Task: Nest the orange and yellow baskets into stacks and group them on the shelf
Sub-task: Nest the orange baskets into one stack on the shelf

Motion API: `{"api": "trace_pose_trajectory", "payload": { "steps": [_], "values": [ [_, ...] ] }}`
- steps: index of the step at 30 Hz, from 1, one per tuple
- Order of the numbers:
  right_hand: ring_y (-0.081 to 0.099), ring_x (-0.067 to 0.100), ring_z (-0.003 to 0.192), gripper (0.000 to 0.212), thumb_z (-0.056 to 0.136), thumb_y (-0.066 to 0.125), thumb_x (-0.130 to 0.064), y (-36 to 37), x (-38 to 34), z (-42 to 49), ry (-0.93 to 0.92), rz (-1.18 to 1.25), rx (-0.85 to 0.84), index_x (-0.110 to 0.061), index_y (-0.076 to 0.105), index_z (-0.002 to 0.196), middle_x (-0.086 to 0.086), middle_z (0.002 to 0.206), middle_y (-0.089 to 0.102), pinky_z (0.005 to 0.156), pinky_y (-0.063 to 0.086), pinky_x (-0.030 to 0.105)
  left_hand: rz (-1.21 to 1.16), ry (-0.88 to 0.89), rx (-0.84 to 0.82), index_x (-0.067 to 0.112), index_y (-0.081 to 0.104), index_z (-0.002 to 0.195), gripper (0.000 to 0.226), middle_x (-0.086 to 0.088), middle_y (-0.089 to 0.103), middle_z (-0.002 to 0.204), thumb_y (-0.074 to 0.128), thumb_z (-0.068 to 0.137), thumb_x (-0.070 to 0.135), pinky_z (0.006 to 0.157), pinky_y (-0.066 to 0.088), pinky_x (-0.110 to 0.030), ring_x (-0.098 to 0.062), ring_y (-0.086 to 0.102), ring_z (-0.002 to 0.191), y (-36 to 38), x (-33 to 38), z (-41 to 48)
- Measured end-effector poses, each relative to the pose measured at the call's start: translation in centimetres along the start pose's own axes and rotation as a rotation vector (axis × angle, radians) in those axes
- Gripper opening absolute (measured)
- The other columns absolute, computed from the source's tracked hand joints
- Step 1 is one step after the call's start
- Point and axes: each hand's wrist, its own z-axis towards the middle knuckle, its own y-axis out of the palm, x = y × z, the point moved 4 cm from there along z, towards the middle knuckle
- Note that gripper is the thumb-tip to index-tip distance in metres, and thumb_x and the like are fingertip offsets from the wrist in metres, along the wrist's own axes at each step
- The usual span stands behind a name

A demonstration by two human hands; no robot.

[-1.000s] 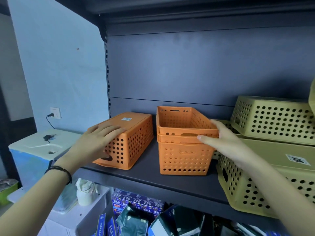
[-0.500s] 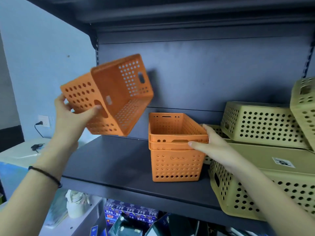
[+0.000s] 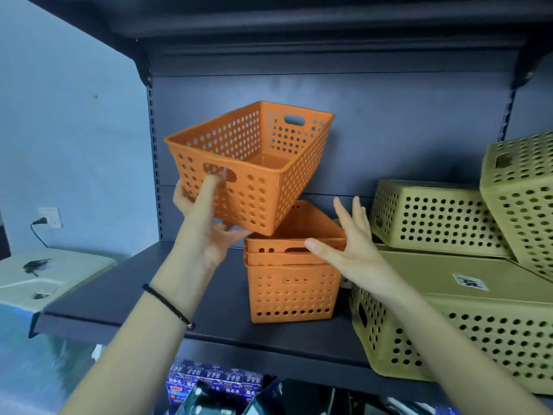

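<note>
My left hand [image 3: 206, 223] grips an orange perforated basket [image 3: 254, 166] by its near end and underside, holding it upright and tilted in the air, just above and left of a nested stack of orange baskets [image 3: 291, 283] standing on the dark shelf [image 3: 149, 298]. My right hand [image 3: 348, 244] is spread with fingers apart, its thumb lying across the stack's near rim and its palm against the right side. Several yellow baskets lie upside down at the right: a large one [image 3: 466, 319] in front, another [image 3: 434, 217] on top of it and one [image 3: 523, 199] leaning at the edge.
An upper shelf [image 3: 299, 34] overhangs the baskets. Left of the shelf stands a pale appliance top [image 3: 45, 274] under a wall socket [image 3: 49, 217] with a plugged cable. Below the shelf lie blue boxes [image 3: 209, 381] and dark packages. The shelf's left part holds nothing.
My left hand has turned the lifted orange basket from opening sideways to opening upward and carried it right, over the stack. My right hand has loosened from the stack's rim and spread its fingers.
</note>
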Motion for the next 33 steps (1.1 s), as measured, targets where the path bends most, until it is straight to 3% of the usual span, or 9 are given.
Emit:
{"api": "trace_pose_trajectory", "payload": {
  "steps": [4, 8, 11, 15, 19, 23, 27, 30, 33],
  "values": [
    [0.010, -0.016, 0.139, 0.107, 0.071, 0.063, -0.068, 0.2, -3.1, 0.5, -0.197, 0.217, -0.140, -0.042, -0.005, 0.150, -0.038, 0.151, 0.009, 0.119, 0.014, 0.030, 0.158, 0.042, -0.048, 0.043, 0.028, 0.127, 0.069, 0.005, 0.047, 0.131, 0.075, 0.078, 0.030, 0.072, 0.057, -0.056, -0.029, 0.058, 0.109, 0.9, -0.3, -0.5],
    [0.027, -0.002, 0.141, 0.103, 0.081, 0.065, -0.052, 1.1, -4.3, 2.0, -0.260, 0.298, -0.125, -0.041, -0.011, 0.149, -0.017, 0.156, 0.028, 0.118, 0.022, 0.038, 0.257, 0.027, -0.140, 0.037, 0.030, 0.127, 0.064, 0.000, 0.051, 0.128, 0.072, 0.082, 0.023, 0.074, 0.059, -0.047, -0.031, 0.065, 0.102, 1.2, -0.7, -0.5],
    [0.040, 0.000, 0.134, 0.085, 0.091, 0.057, -0.043, 0.6, -3.8, 2.8, -0.222, 0.347, -0.060, -0.038, -0.003, 0.151, -0.014, 0.148, 0.042, 0.116, 0.031, 0.043, 0.355, -0.002, -0.223, 0.038, 0.035, 0.125, 0.054, -0.008, 0.058, 0.126, 0.069, 0.085, 0.026, 0.073, 0.060, -0.042, -0.033, 0.069, 0.100, 0.8, -0.6, -0.3],
    [0.045, -0.003, 0.130, 0.070, 0.096, 0.053, -0.034, -0.2, -2.4, 3.1, -0.223, 0.347, -0.022, -0.036, 0.011, 0.152, -0.016, 0.144, 0.047, 0.114, 0.034, 0.040, 0.541, 0.069, -0.228, 0.035, 0.049, 0.121, 0.038, -0.011, 0.070, 0.113, 0.066, 0.088, 0.029, 0.072, 0.059, -0.038, -0.028, 0.069, 0.104, -0.7, 0.3, 0.2],
    [0.048, -0.006, 0.127, 0.059, 0.098, 0.050, -0.024, -1.2, -1.6, 3.2, -0.221, 0.345, -0.024, -0.034, 0.023, 0.150, -0.018, 0.139, 0.051, 0.107, 0.040, 0.025, 0.741, 0.250, -0.169, 0.023, 0.056, 0.095, 0.013, 0.007, 0.077, 0.081, 0.066, 0.087, 0.027, 0.086, 0.055, -0.040, -0.015, 0.070, 0.092, -1.5, 1.4, 0.6],
    [0.052, -0.014, 0.115, 0.053, 0.095, 0.055, -0.015, -2.6, -0.5, 3.5, -0.166, 0.348, -0.024, -0.035, 0.037, 0.141, -0.029, 0.123, 0.056, 0.085, 0.046, 0.006, 0.796, 0.251, -0.268, 0.014, 0.050, 0.096, 0.023, 0.011, 0.077, 0.085, 0.068, 0.086, 0.025, 0.081, 0.048, -0.017, -0.001, 0.071, 0.083, -0.7, 0.6, 0.5],
    [0.054, -0.004, 0.121, 0.048, 0.096, 0.053, -0.015, -3.1, 0.6, 3.4, -0.124, 0.320, -0.039, -0.025, 0.041, 0.142, -0.015, 0.133, 0.057, 0.098, 0.045, 0.017, 0.908, 0.282, -0.279, 0.022, 0.048, 0.107, 0.029, 0.009, 0.076, 0.090, 0.068, 0.087, 0.025, 0.066, 0.043, -0.007, 0.002, 0.070, 0.082, -0.5, -0.7, 0.2],
    [0.055, 0.001, 0.122, 0.044, 0.098, 0.050, -0.013, -2.6, 0.5, 3.2, -0.114, 0.336, -0.037, -0.027, 0.042, 0.139, -0.011, 0.134, 0.058, 0.100, 0.045, 0.022, 0.930, 0.314, -0.299, 0.036, 0.038, 0.133, 0.054, 0.005, 0.075, 0.102, 0.066, 0.088, 0.023, 0.078, 0.043, -0.008, 0.001, 0.070, 0.093, -0.4, -0.6, 0.1],
    [0.058, -0.006, 0.114, 0.041, 0.097, 0.050, -0.008, -2.3, 0.2, 3.2, -0.106, 0.349, -0.019, -0.035, 0.044, 0.127, -0.016, 0.126, 0.060, 0.092, 0.048, 0.015, 0.966, 0.366, -0.357, 0.045, 0.022, 0.146, 0.075, 0.005, 0.075, 0.103, 0.063, 0.090, 0.018, 0.088, 0.044, -0.015, -0.002, 0.069, 0.098, -0.3, -0.4, -0.2]
  ]
}}
